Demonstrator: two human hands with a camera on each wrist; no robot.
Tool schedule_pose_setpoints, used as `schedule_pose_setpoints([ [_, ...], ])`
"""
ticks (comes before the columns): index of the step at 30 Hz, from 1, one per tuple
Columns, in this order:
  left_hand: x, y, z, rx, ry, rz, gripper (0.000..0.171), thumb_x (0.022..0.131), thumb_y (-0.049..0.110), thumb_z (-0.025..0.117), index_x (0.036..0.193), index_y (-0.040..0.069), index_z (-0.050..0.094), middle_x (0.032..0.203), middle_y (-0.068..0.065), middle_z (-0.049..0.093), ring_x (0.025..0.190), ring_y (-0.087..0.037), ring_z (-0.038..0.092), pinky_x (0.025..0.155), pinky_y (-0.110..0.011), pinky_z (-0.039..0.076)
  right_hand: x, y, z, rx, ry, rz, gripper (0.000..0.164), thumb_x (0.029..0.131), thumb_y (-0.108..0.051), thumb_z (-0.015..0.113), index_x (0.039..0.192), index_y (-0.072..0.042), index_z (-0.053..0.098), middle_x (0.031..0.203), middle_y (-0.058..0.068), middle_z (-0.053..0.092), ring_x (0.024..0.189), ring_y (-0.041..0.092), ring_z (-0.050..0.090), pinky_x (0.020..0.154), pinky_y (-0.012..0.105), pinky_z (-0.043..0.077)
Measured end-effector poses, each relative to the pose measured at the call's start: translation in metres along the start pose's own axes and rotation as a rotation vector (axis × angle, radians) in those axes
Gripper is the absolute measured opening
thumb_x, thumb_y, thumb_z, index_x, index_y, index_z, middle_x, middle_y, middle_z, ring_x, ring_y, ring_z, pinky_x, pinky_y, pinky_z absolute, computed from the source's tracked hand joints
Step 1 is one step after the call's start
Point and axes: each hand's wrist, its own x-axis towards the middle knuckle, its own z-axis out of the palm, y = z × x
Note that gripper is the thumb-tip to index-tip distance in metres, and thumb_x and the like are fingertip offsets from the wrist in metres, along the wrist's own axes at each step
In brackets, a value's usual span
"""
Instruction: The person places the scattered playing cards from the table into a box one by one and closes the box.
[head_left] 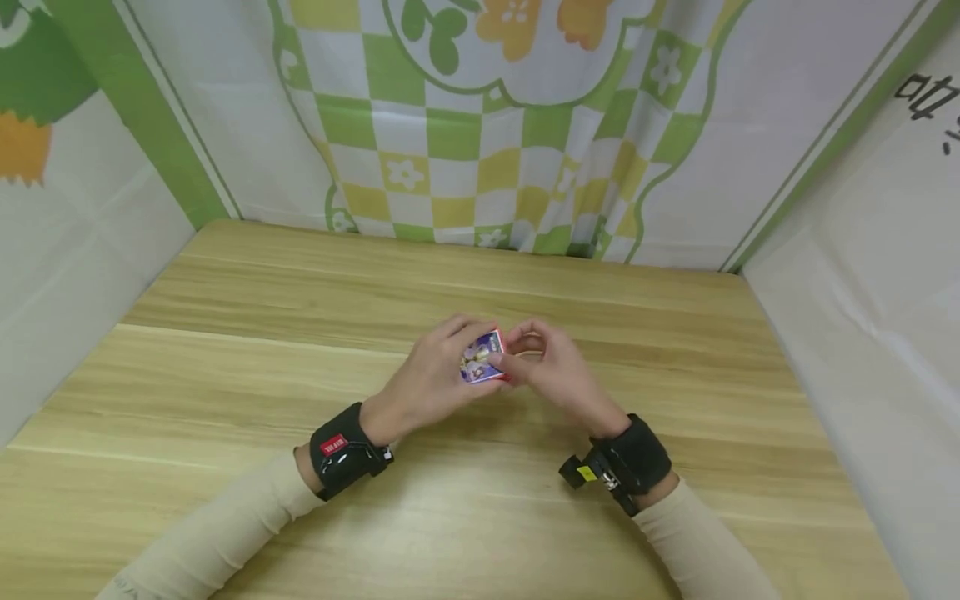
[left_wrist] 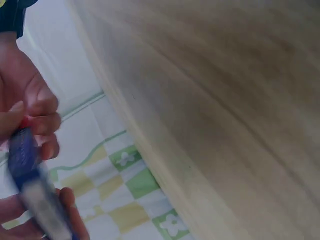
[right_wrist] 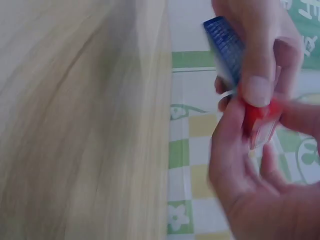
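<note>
A small blue-purple printed box (head_left: 472,369) with a picture on its face is held above the table between both hands. My left hand (head_left: 431,371) grips its body, fingers along the far edge and thumb along the near one. In the right wrist view a blue side with fine print (right_wrist: 226,42) shows, and a red part (right_wrist: 257,120) is at the other end. My right hand (head_left: 562,375) pinches at that red end with thumb and curled fingers. The left wrist view shows the box's blurred white and blue edge, partly hidden by fingers.
A wood-grain table (head_left: 465,517) spreads beneath both hands. Behind it hangs a green, yellow and white checked curtain (head_left: 457,133). White fabric walls (head_left: 885,333) close in both sides. Each wrist wears a black band (head_left: 348,450) with a small camera.
</note>
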Motion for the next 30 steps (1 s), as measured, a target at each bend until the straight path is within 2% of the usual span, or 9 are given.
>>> schedule_pose_setpoints([
  [4, 0.003, 0.002, -0.002, -0.026, -0.083, -0.079, 0.078, 0.089, 0.035, 0.086, 0.151, 0.004, 0.052, 0.146, -0.016, 0.056, 0.127, -0.03, 0.061, 0.104, -0.045, 0.056, 0.018, 0.008, -0.029, -0.073, 0.101, -0.002, 0.03, 0.102, -0.014, 0.069, 0.127, 0.003, 0.066, 0.118, 0.021, 0.073, 0.086, 0.012, 0.07, 0.083, 0.037, 0.063],
  [7, 0.005, 0.003, -0.007, -0.021, -0.129, -0.108, 0.071, 0.094, 0.037, 0.079, 0.151, 0.003, 0.052, 0.15, -0.016, 0.052, 0.138, -0.033, 0.055, 0.115, -0.05, 0.048, 0.041, 0.022, -0.066, -0.227, 0.134, 0.031, 0.031, 0.105, -0.021, 0.065, 0.128, -0.001, 0.072, 0.121, 0.021, 0.074, 0.088, 0.01, 0.069, 0.082, 0.029, 0.06],
  [10, 0.004, 0.002, -0.011, -0.012, -0.13, -0.101, 0.06, 0.096, 0.032, 0.078, 0.144, 0.003, 0.058, 0.145, -0.015, 0.054, 0.135, -0.032, 0.056, 0.114, -0.049, 0.049, 0.065, 0.034, -0.092, -0.375, 0.133, 0.073, 0.033, 0.106, -0.025, 0.063, 0.13, -0.004, 0.073, 0.126, 0.02, 0.073, 0.097, 0.015, 0.068, 0.085, 0.025, 0.055],
  [15, -0.002, 0.0, -0.013, -0.004, -0.157, -0.099, 0.05, 0.096, 0.03, 0.078, 0.137, 0.004, 0.064, 0.138, -0.014, 0.059, 0.129, -0.031, 0.058, 0.109, -0.048, 0.052, 0.094, 0.044, -0.112, -0.584, 0.113, 0.006, 0.033, 0.107, -0.026, 0.062, 0.13, -0.006, 0.073, 0.134, 0.02, 0.071, 0.121, 0.033, 0.066, 0.103, 0.042, 0.051],
  [18, -0.003, -0.001, -0.012, 0.013, -0.192, -0.096, 0.047, 0.098, 0.032, 0.076, 0.135, 0.004, 0.066, 0.134, -0.014, 0.061, 0.125, -0.031, 0.059, 0.105, -0.047, 0.053, 0.105, 0.049, -0.118, -0.689, 0.085, -0.02, 0.033, 0.107, -0.027, 0.061, 0.131, -0.008, 0.073, 0.135, 0.023, 0.069, 0.127, 0.04, 0.064, 0.11, 0.053, 0.049],
  [21, -0.003, -0.005, -0.013, 0.059, -0.227, -0.093, 0.047, 0.099, 0.034, 0.074, 0.134, 0.004, 0.066, 0.132, -0.013, 0.063, 0.121, -0.03, 0.061, 0.103, -0.045, 0.054, 0.109, 0.051, -0.122, -0.743, 0.057, -0.015, 0.034, 0.108, -0.028, 0.06, 0.132, -0.009, 0.073, 0.136, 0.024, 0.069, 0.129, 0.042, 0.063, 0.111, 0.056, 0.048],
  [24, 0.001, -0.014, -0.018, 0.143, -0.253, -0.072, 0.049, 0.101, 0.037, 0.071, 0.136, 0.003, 0.065, 0.131, -0.014, 0.065, 0.119, -0.031, 0.064, 0.103, -0.047, 0.054, 0.106, 0.048, -0.129, -0.741, 0.065, 0.002, 0.045, 0.109, -0.04, 0.055, 0.14, -0.01, 0.066, 0.142, 0.023, 0.065, 0.134, 0.041, 0.059, 0.113, 0.057, 0.046],
  [27, 0.006, -0.031, -0.032, 0.292, -0.259, -0.068, 0.055, 0.103, 0.046, 0.065, 0.139, 0.004, 0.063, 0.136, -0.018, 0.063, 0.127, -0.038, 0.061, 0.109, -0.057, 0.049, 0.093, 0.041, -0.141, -0.735, 0.101, 0.027, 0.069, 0.107, -0.057, 0.049, 0.154, -0.007, 0.051, 0.154, 0.026, 0.053, 0.144, 0.044, 0.049, 0.118, 0.061, 0.04],
  [30, 0.008, -0.059, -0.051, 0.45, -0.23, -0.086, 0.067, 0.102, 0.058, 0.06, 0.141, 0.004, 0.061, 0.144, -0.024, 0.058, 0.136, -0.048, 0.052, 0.113, -0.069, 0.039, 0.077, 0.037, -0.156, -0.75, 0.169, 0.032, 0.101, 0.097, -0.071, 0.057, 0.166, -0.005, 0.023, 0.167, 0.033, 0.026, 0.151, 0.053, 0.033, 0.121, 0.068, 0.032],
])
